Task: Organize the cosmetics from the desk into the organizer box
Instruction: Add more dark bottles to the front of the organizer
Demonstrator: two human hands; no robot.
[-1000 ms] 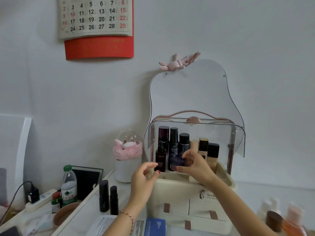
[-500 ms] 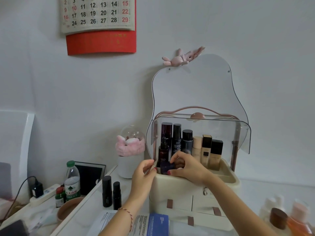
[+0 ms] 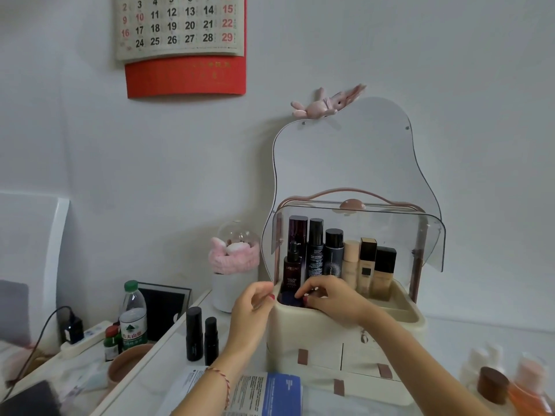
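A cream organizer box [image 3: 345,334] with small drawers stands on the desk, its clear lid [image 3: 420,235] swung up. Several bottles [image 3: 333,253] stand in a row at the back of its top tray. My right hand [image 3: 330,298] is inside the tray's front left, fingers closed on a small dark purple jar [image 3: 289,297] set low in the tray. My left hand [image 3: 253,304] rests against the box's left front corner, fingers curled, holding nothing. Two black stick cosmetics [image 3: 201,337] stand upright on the desk left of the box.
A white leaflet and blue box [image 3: 270,391] lie at the desk's front. Bottles with a brown cap and orange liquid [image 3: 510,385] stand at the right. A pink plush holder [image 3: 235,265], a water bottle [image 3: 133,316], a mirror and a calendar sit behind and left.
My right hand lowered the dark purple jar from in front of the bottles down into the tray's front left. My left hand moved up against the box's corner.
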